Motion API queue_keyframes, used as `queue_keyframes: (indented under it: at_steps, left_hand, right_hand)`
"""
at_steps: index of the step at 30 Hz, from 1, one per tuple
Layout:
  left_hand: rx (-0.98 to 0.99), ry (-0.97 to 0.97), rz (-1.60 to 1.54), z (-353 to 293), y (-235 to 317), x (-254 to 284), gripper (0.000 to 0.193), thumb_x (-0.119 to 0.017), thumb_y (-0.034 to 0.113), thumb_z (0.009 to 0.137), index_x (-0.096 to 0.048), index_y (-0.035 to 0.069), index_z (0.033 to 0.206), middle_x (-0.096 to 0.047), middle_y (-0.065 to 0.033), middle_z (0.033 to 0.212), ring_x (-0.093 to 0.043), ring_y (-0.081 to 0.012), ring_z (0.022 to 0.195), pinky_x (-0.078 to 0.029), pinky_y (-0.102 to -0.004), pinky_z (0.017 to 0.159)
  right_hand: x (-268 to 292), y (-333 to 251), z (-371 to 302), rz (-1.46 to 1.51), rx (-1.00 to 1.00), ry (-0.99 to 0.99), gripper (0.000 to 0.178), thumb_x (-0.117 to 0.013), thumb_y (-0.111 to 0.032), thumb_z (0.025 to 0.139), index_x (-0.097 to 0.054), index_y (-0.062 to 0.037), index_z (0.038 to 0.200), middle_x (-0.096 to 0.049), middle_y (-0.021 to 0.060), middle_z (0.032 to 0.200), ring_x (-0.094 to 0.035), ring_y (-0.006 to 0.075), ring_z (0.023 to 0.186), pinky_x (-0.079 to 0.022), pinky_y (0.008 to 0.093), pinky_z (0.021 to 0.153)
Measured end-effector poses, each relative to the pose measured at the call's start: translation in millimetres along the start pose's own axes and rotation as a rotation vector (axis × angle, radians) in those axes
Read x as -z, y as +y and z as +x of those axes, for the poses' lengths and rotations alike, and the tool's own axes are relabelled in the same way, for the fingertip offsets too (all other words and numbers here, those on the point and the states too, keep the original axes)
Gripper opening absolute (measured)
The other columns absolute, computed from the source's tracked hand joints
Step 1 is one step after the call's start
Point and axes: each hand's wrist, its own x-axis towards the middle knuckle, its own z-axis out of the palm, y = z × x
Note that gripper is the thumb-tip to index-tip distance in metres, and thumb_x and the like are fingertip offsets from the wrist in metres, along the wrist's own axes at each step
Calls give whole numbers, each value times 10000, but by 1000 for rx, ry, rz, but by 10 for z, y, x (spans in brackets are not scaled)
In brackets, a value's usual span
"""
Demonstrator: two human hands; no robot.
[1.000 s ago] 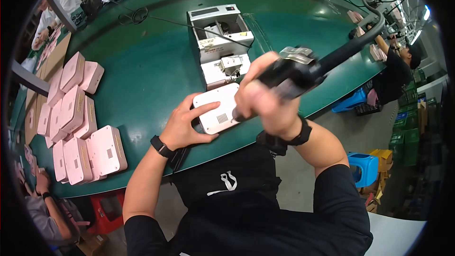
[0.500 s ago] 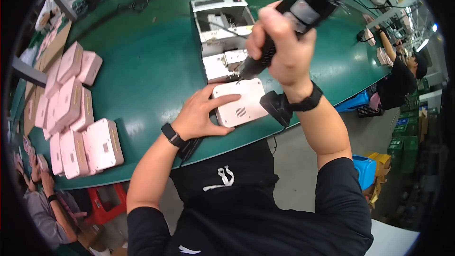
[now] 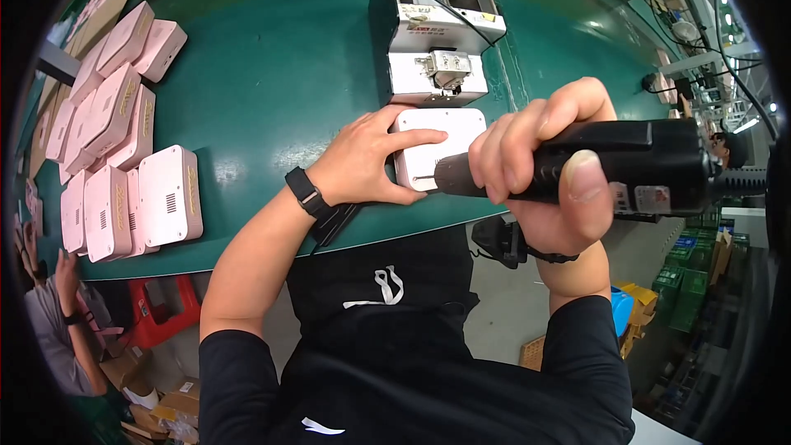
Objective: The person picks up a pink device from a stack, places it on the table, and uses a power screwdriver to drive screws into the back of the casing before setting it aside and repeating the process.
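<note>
A pale pink plastic case (image 3: 461, 125) lies flat on the green table, screw holes at its corners. My left hand (image 3: 358, 158) grips it from the left, index finger stretched across the top and thumb at the near edge. Wrapped round a black electric screwdriver (image 3: 638, 148), my right hand (image 3: 548, 169) holds the tool nearly level in the picture. The thin bit points left and its tip is at the case's near left corner; whether a screw is there is too small to tell. Just beyond the case stands a silver and black screw feeder (image 3: 437, 37).
Several similar pink cases (image 3: 169, 198) are piled at the left of the green table (image 3: 264, 74). A small dark object (image 3: 334, 227) lies by my left wrist. Cables hang across the feeder. A co-worker's arm (image 3: 78, 321) shows at lower left, near a red stool (image 3: 165, 309).
My right hand has brought the screwdriver from above the case's far edge, near the feeder, to its near left corner. My left hand keeps its hold. The head view has shifted.
</note>
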Motion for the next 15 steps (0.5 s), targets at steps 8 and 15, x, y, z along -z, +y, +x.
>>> queue_keyframes:
  at_steps: [8, 15]
  left_hand:
    - [39, 21, 31, -54, -47, -24, 695, -836, 312, 573, -646, 274, 1241, -556, -138, 1227, -595, -331, 1093, -493, -430, 954]
    - [19, 64, 20, -103, -140, -103, 689, -841, 313, 573, -658, 277, 1236, -556, -152, 1206, -598, -333, 1072, -491, -424, 951]
  right_hand:
    - [-232, 35, -131, -94, -82, 44, 456, -694, -450, 862, -413, -115, 991, -530, 39, 659, -506, 169, 513, -461, 344, 553]
    - [-215, 164, -133, -145, -62, 25, 473, -701, -463, 850, -407, -117, 984, -542, 23, 663, -518, 159, 484, -456, 334, 506]
